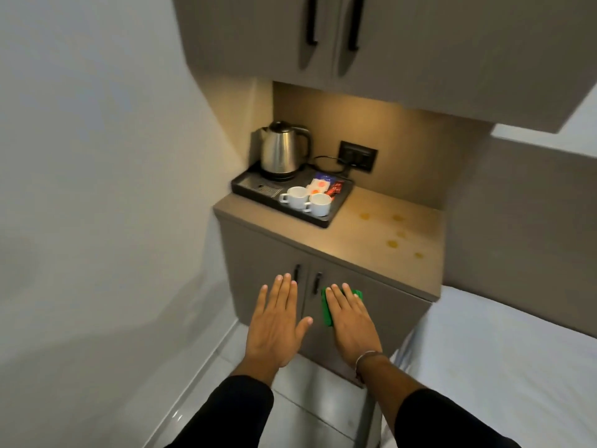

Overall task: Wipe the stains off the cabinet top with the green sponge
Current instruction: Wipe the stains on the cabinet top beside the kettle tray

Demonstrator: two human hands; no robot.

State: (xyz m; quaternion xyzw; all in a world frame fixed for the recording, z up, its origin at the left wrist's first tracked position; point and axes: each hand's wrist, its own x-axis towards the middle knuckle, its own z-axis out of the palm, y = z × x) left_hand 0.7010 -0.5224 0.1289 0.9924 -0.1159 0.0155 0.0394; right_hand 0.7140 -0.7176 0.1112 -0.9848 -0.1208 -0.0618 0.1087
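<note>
While our left hand point(274, 321) is flat and open, our right hand point(350, 321) holds the green sponge point(327, 310) below the stains point(392, 243) on the table point(323, 240).

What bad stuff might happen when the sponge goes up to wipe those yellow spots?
1. The tray with two white cups sits left of the yellow stains; a wide swipe might bump it.
2. The stains lie scattered on the cabinet top, so one near the right edge could be missed.
3. The right hand holds the green sponge under flat fingers, so it might slip.
</note>
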